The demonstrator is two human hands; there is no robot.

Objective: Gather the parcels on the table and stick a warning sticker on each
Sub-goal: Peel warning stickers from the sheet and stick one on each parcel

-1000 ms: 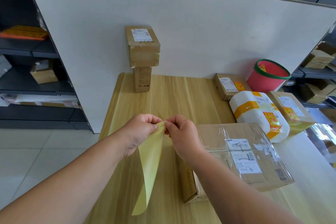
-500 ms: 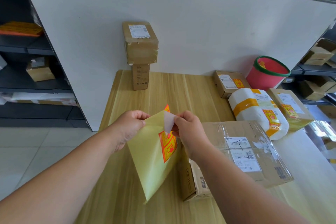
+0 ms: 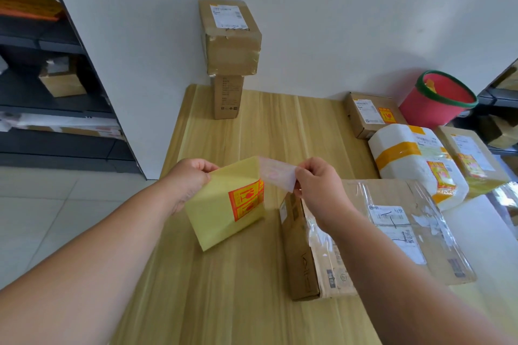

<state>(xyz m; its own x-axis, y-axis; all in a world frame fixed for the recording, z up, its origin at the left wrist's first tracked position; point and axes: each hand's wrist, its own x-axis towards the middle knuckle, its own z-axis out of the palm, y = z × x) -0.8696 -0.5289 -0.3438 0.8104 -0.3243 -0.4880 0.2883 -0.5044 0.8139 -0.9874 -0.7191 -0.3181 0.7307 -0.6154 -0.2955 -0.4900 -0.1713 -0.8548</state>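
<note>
Right hand (image 3: 319, 190) fingers pinched on the corner of a half-lifted sticker (image 3: 276, 173). Left hand (image 3: 190, 180) fingers clamped on the yellow backing sheet (image 3: 218, 221). Both held over the middle of the tabletop (image 3: 246, 288). Plastic-wrapped box (image 3: 392, 235) lies just beside the right hand, toward the right edge. White parcel (image 3: 412, 165), already stickered, sits further back on the right. Two stacked boxes (image 3: 229, 42) at far left corner.

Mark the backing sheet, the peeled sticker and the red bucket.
backing sheet (image 3: 213, 218), head view, bare yellow face.
peeled sticker (image 3: 276, 173), head view, its lifted underside.
red bucket (image 3: 419, 112), head view, outer wall.
</note>
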